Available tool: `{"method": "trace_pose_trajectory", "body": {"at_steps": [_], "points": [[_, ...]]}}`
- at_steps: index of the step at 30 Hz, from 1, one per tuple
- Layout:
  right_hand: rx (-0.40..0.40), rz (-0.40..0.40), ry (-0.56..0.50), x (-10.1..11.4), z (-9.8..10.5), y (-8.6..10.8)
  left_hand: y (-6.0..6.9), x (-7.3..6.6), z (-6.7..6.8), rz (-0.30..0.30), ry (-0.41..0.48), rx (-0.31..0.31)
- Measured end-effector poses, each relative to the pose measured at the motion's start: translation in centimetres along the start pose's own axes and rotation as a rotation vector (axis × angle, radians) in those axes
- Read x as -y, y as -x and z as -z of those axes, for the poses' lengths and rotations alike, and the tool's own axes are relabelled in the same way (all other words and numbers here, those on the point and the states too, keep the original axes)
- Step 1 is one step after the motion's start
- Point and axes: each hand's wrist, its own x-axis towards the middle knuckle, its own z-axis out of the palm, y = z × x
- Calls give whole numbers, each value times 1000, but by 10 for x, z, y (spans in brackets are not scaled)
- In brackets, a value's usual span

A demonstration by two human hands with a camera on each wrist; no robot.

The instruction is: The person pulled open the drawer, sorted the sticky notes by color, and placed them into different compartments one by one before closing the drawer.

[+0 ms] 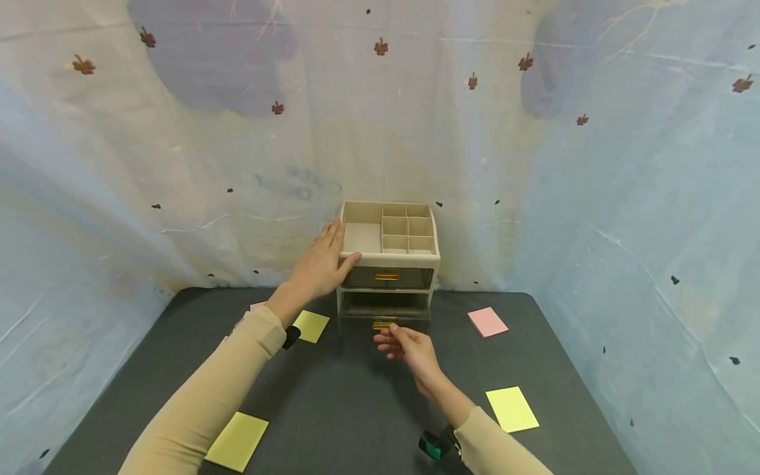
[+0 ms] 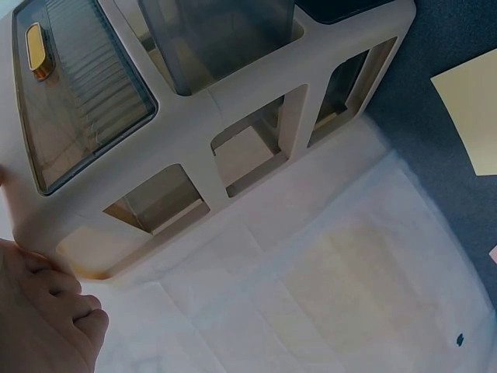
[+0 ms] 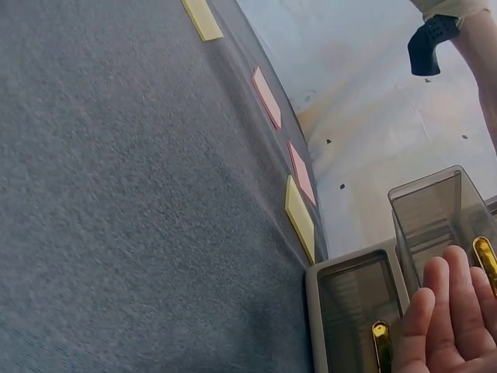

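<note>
A cream desktop organizer [image 1: 388,255] with divided top compartments stands at the back of the table. My left hand [image 1: 317,264] rests on its upper left edge, fingers extended along the side and thumb on the front rim. The upper drawer [image 1: 356,278] sits closed. Below it, a smoky transparent drawer [image 1: 356,325] is pulled out. My right hand [image 1: 410,353] is at this drawer's gold handle [image 1: 380,324], thumb tip at its right end. In the right wrist view the fingers [image 3: 458,303] look fairly straight beside the handle; the thumb is hidden there.
Yellow sticky notes lie front left [image 1: 239,441], beside the left wrist [image 1: 311,326] and front right [image 1: 512,409]. A pink note [image 1: 487,322] lies right of the organizer. A patterned curtain [image 1: 380,132] hangs behind. A lower closed drawer [image 3: 349,311] shows in the right wrist view.
</note>
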Motion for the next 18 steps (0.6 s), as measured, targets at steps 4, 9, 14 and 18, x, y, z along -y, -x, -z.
{"method": "trace_pose_trajectory", "body": {"at_steps": [4,9,14,18], "points": [[3,-8,-3,1,-1,6,0,0,0,1,-3,-4],[9,-11,2,1,-2,13,1,1,0,1,2,2],[13,-10,-14,1,-2,19,0,1,-1,-4,5,2],[16,-13,-26,1,-2,24,1,1,0,-7,6,-1]]}}
